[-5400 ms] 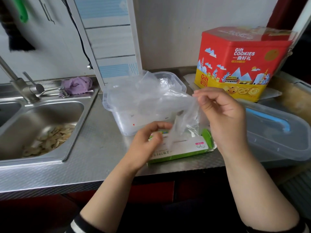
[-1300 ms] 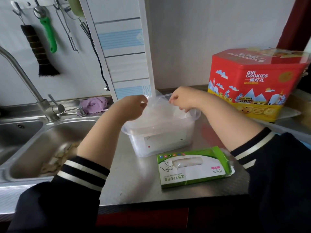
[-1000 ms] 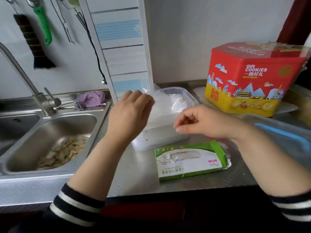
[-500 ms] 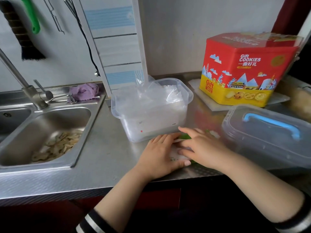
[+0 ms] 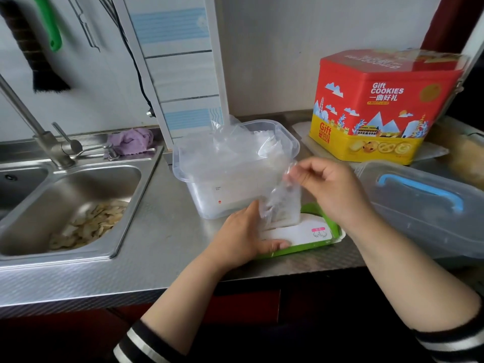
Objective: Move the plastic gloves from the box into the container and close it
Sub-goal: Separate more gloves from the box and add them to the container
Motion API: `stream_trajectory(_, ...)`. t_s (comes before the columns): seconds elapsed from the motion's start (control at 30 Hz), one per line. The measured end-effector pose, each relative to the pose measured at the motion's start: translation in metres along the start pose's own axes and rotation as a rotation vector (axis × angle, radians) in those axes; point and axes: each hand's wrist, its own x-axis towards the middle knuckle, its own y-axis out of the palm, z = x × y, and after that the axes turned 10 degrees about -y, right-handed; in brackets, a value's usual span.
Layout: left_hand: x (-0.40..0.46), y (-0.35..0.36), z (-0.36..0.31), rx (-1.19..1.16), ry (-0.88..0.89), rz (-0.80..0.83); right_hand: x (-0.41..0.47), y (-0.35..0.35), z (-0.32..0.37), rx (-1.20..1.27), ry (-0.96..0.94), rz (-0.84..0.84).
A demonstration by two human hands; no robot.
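Observation:
A green and white glove box (image 5: 311, 235) lies flat near the counter's front edge. My left hand (image 5: 241, 238) holds it down, thumb along its front. My right hand (image 5: 332, 191) pinches a clear plastic glove (image 5: 284, 205) that stands partly out of the box's slot. Just behind stands the clear open container (image 5: 207, 197), loosely heaped with more clear gloves (image 5: 235, 148) up to its rim. The container's clear lid (image 5: 429, 208), with a blue handle, lies on the counter to the right.
A steel sink (image 5: 78, 205) with food scraps lies at the left, its tap (image 5: 36, 129) behind it and a purple cloth (image 5: 131, 137) by the tap. A red and yellow cookie tin (image 5: 379, 106) stands at the back right. A brush hangs on the wall.
Both hands came back from the container to the box. The left now holds the box down, and the right has drawn a glove up out of its slot.

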Motion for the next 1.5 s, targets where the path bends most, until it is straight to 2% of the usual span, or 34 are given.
stream_trajectory(0.1, -0.001, -0.011, -0.003, -0.07, -0.055, 0.101, 0.01, -0.011, 0.021, 0.112, -0.018, -0.063)
stream_trajectory(0.17, -0.002, -0.021, -0.008, -0.267, -0.044, 0.169, 0.013, -0.014, 0.03, 0.184, 0.007, -0.063)
stream_trajectory(0.27, -0.004, -0.036, -0.025, -0.633, 0.031, 0.082, 0.014, -0.015, 0.036, 0.28, 0.026, -0.066)
stream_trajectory(0.33, -0.002, -0.049, -0.043, -0.694, 0.085, -0.031, 0.015, -0.014, 0.041, 0.343, 0.041, -0.044)
stream_trajectory(0.43, 0.004, -0.067, -0.07, -0.571, 0.137, -0.114, 0.018, -0.01, 0.045, 0.366, 0.05, -0.003)
stream_trajectory(0.6, 0.014, -0.08, -0.098, -0.43, 0.067, -0.182, 0.025, -0.006, 0.042, 0.412, 0.093, -0.054)
stream_trajectory(0.7, 0.016, -0.083, -0.099, -0.335, 0.062, -0.252, 0.028, -0.013, 0.042, 0.385, 0.162, 0.097)
stream_trajectory(0.8, 0.019, -0.09, -0.094, -0.281, 0.035, -0.418, 0.032, -0.021, 0.037, 0.349, 0.28, 0.244)
stream_trajectory(0.87, 0.023, -0.099, -0.087, -0.234, 0.012, -0.508, 0.04, -0.026, 0.035, 0.298, 0.297, 0.232)
stream_trajectory(1.0, 0.039, -0.119, -0.07, -0.141, -0.081, -0.579, 0.069, -0.028, 0.03, 0.372, 0.302, 0.039)
stream_trajectory(1.07, 0.053, -0.128, -0.062, -0.064, -0.123, -0.606, 0.09, -0.019, 0.019, 0.25, 0.257, -0.03)
stream_trajectory(1.17, 0.077, -0.141, -0.047, 0.062, -0.201, -0.592, 0.12, 0.003, -0.001, -0.114, 0.146, -0.05)
stream_trajectory(1.27, 0.095, -0.148, -0.03, 0.192, -0.268, -0.563, 0.138, 0.022, -0.013, -0.566, 0.056, 0.04)
stream_trajectory(1.4, 0.103, -0.151, -0.009, 0.374, -0.374, -0.571, 0.146, 0.039, -0.024, -0.928, -0.005, 0.17)
stream_trajectory(1.47, 0.099, -0.153, -0.003, 0.441, -0.338, -0.653, 0.148, 0.045, -0.029, -1.042, -0.034, 0.2)
stream_trajectory(1.5, 0.095, -0.152, -0.003, 0.44, -0.259, -0.73, 0.148, 0.046, -0.031, -1.093, -0.049, 0.21)
